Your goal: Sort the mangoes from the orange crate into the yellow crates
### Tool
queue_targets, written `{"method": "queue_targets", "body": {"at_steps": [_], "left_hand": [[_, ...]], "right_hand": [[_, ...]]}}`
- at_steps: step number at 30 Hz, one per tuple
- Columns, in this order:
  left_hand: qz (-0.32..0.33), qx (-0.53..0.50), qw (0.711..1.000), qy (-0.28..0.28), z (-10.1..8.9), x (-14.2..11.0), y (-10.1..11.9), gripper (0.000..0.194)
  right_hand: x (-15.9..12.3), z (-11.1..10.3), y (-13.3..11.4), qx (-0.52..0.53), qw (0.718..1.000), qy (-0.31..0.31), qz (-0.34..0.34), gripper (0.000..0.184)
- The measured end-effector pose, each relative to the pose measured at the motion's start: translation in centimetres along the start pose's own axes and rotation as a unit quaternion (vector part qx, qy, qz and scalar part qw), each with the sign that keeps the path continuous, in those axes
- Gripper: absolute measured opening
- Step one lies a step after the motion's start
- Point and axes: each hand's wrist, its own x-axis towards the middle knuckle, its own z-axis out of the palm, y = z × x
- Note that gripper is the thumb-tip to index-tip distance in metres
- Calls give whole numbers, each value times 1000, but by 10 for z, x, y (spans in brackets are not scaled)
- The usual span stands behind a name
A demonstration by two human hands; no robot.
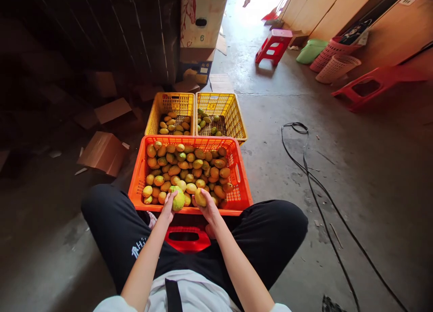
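My left hand [169,204] is closed around a bumpy yellow-green fruit [177,201]. In my right hand [209,208] is a smaller yellow oval fruit [200,197], gripped between thumb and fingers. Both hands are over the near side of an orange plastic crate [243,185], a short distance apart. Many yellow and greenish oval fruits [174,170] are heaped in that crate; they look like lemons or small mangoes, but I cannot tell which.
Behind the orange crate stand two yellow crates, the left [154,118] and right [237,113], each with some fruits. A black cable [313,176] trails across the floor at right. Cardboard boxes [103,152] lie at left. A red stool [274,43] stands farther off.
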Motion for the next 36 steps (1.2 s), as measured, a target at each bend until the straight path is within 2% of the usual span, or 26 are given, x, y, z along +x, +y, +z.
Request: {"method": "queue_targets", "body": {"at_steps": [3,7,12,16,21,26,29,33,36], "left_hand": [[-13,-22,999,-19,5,-3,5,33],[-46,-41,998,-20,11,-10,12,30],[-64,-59,996,-16,11,-11,14,38],[-67,-58,996,-24,11,-10,13,42],[-69,-62,996,-15,11,-7,11,43],[-49,-56,997,-10,6,-3,11,36],[-48,-33,998,-2,5,-2,10,45],[-28,1,1000,-13,4,-3,6,54],[-21,13,1000,-18,3,-4,4,50]], "right_hand": [[3,0,3,11,999,26,16,46],[9,1,7,32,998,58,23,44],[12,0,6,93,993,44,49,35],[7,2,1,121,990,8,67,30],[1,7,-7,111,990,9,81,26],[-3,7,-9,81,993,31,86,34],[-6,5,-9,45,995,27,87,34],[-8,5,-8,11,998,1,67,31],[-7,5,-6,-3,999,-20,25,28]]}}
